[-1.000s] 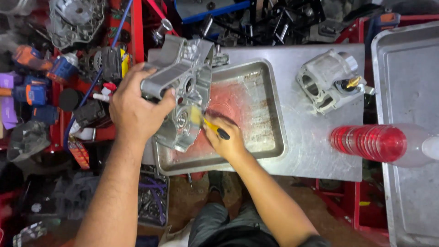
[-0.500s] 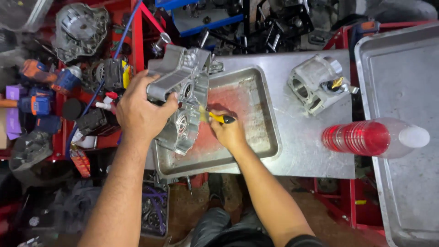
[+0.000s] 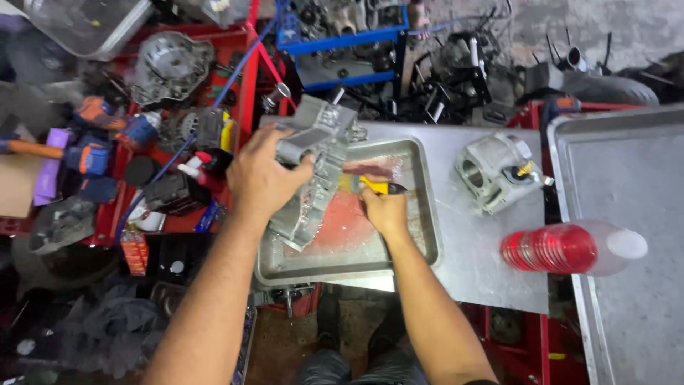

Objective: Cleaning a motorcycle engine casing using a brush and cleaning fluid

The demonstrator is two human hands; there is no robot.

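While L hand [image 3: 260,175] grips 1 engine casing [image 3: 313,171] over tray [image 3: 427,235], R hand [image 3: 383,208] clamps 1 brush [image 3: 376,185], prob

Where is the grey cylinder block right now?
In the head view, the cylinder block sits on the metal table, right of the tray and above the red bottle.

A repair workshop: engine parts [image 3: 167,68] crowd red racks [image 3: 246,85].

grey engine casing [image 3: 313,171], yellow-handled brush [image 3: 375,187], red-stained silver tray [image 3: 426,235]
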